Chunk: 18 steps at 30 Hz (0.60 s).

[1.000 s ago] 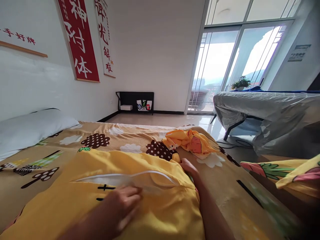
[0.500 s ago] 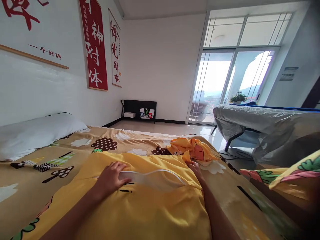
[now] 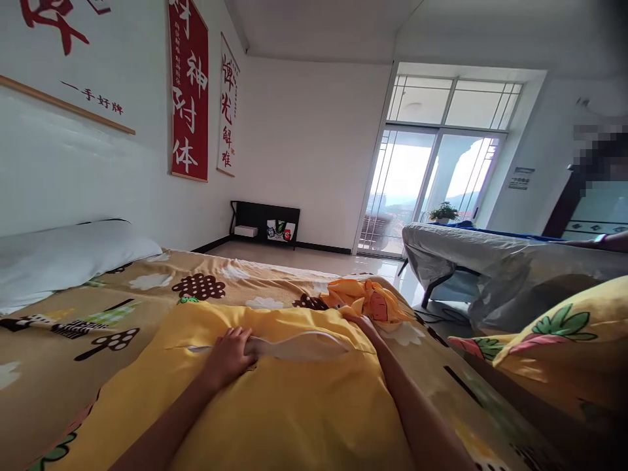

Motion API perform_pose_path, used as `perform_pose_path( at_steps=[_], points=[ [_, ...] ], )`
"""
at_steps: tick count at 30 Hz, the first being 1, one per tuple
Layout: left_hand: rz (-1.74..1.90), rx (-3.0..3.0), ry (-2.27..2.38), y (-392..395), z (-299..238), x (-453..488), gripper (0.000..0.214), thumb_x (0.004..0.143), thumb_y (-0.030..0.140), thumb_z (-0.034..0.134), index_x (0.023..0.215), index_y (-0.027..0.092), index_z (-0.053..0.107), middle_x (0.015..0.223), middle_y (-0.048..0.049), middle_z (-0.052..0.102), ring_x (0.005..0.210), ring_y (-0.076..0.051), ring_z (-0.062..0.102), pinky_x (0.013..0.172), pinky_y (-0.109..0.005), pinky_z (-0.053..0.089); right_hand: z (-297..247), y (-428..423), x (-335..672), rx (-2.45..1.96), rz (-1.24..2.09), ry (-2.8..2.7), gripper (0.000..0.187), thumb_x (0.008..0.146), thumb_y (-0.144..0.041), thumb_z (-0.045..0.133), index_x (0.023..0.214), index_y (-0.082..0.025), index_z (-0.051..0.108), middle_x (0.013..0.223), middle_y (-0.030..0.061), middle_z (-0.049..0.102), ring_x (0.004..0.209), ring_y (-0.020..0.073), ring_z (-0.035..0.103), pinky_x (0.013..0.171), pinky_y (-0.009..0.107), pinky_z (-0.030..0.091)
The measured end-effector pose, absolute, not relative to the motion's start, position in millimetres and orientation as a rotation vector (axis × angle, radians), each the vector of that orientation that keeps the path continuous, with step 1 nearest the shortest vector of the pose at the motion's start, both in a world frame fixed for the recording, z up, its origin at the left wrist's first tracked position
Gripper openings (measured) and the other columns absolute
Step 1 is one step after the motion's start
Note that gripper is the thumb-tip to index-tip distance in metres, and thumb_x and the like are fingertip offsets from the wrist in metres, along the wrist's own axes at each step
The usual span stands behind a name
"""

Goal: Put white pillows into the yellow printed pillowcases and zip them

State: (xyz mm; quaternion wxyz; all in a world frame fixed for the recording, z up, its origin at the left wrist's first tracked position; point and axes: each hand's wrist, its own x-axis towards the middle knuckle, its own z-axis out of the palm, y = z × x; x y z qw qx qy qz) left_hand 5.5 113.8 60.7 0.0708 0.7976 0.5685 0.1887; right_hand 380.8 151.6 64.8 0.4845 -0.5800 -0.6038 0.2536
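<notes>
A yellow pillowcase [image 3: 304,405] lies on the bed in front of me, its slit-like opening running crosswise. White filling [image 3: 299,345], apparently a pillow, shows through the gap. My left hand [image 3: 229,356] is at the left part of the opening, fingers curled over the fabric by its edge. Over on the far right edge of the pillowcase, my right hand [image 3: 362,326] grips the yellow cloth; its fingertips are partly hidden. Just beyond that hand is a crumpled orange-yellow cloth [image 3: 377,302] with a carrot print.
The bed has a brown patterned sheet [image 3: 196,265], with a white pillow [image 3: 98,252] at the left. A yellow printed cushion [image 3: 583,333] is close on the right. Behind it stands a plastic-covered table [image 3: 490,255], with a person's arm [image 3: 603,242] at its far end. A black low shelf [image 3: 262,219] stands by the wall.
The view has tilted up and turned right, bringing a person into sight at the right. My left hand has closed more on the opening's edge; my right hand has shifted slightly left along the pillowcase.
</notes>
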Motion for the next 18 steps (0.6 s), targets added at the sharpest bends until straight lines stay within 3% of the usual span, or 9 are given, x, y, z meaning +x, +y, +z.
perform_pose_path(
  at_steps=[2, 5, 8, 11, 13, 18],
  points=[
    [0.626, 2.375, 1.662, 115, 62, -1, 0.030, 0.079, 0.030, 0.052, 0.104, 0.017, 0.063, 0.113, -0.0124, 0.065, 0.112, -0.027, 0.056, 0.091, -0.035, 0.042, 80, 150, 382, -1.403, 0.722, -1.406, 0.039, 0.080, -0.054, 0.061, 0.079, -0.016, 0.066, 0.058, 0.0053, 0.064, 0.062, 0.0223, 0.066, 0.056, 0.031, 0.052],
    [0.813, 2.360, 1.618, 108, 63, -10, 0.019, 0.083, 0.030, 0.044, 0.077, 0.019, 0.057, 0.085, -0.0087, 0.067, 0.085, -0.022, 0.061, 0.074, -0.031, 0.043, 100, 139, 388, -1.378, 0.864, -1.325, 0.039, 0.074, -0.055, 0.063, 0.085, -0.017, 0.068, 0.063, 0.0077, 0.067, 0.067, 0.0253, 0.068, 0.058, 0.033, 0.053],
    [1.221, 2.347, 1.666, 92, 60, -24, 0.023, 0.080, 0.027, 0.041, 0.058, 0.022, 0.038, 0.058, -0.0023, 0.053, 0.061, -0.017, 0.049, 0.060, -0.029, 0.037, 118, 124, 396, -1.338, 0.931, -1.291, 0.042, 0.064, -0.051, 0.071, 0.091, -0.018, 0.068, 0.073, 0.0082, 0.071, 0.073, 0.0262, 0.069, 0.064, 0.033, 0.055],
    [1.676, 2.356, 1.636, 71, 55, -45, 0.028, 0.080, 0.026, 0.044, 0.057, 0.022, 0.029, 0.054, 0.0018, 0.041, 0.056, -0.014, 0.041, 0.058, -0.026, 0.036, 135, 112, 399, -1.297, 0.960, -1.272, 0.051, 0.055, -0.045, 0.078, 0.096, -0.017, 0.067, 0.081, 0.0085, 0.073, 0.076, 0.0267, 0.069, 0.067, 0.034, 0.056],
    [1.857, 2.462, 1.540, 57, 52, -60, 0.030, 0.082, 0.023, 0.047, 0.057, 0.021, 0.029, 0.054, 0.0024, 0.039, 0.056, -0.014, 0.039, 0.058, -0.026, 0.036, 145, 108, 399, -1.268, 0.956, -1.254, 0.052, 0.057, -0.045, 0.078, 0.099, -0.017, 0.066, 0.085, 0.0089, 0.073, 0.077, 0.0256, 0.069, 0.068, 0.033, 0.056],
    [1.956, 2.928, 1.054, 24, 47, -90, 0.026, 0.081, 0.009, 0.047, 0.059, 0.021, 0.039, 0.054, 0.0011, 0.043, 0.055, -0.015, 0.039, 0.059, -0.029, 0.036, 167, 98, 401, -1.234, 0.929, -1.213, 0.048, 0.060, -0.046, 0.079, 0.096, -0.016, 0.066, 0.087, 0.0105, 0.073, 0.075, 0.0236, 0.069, 0.067, 0.031, 0.056]
  ],
)
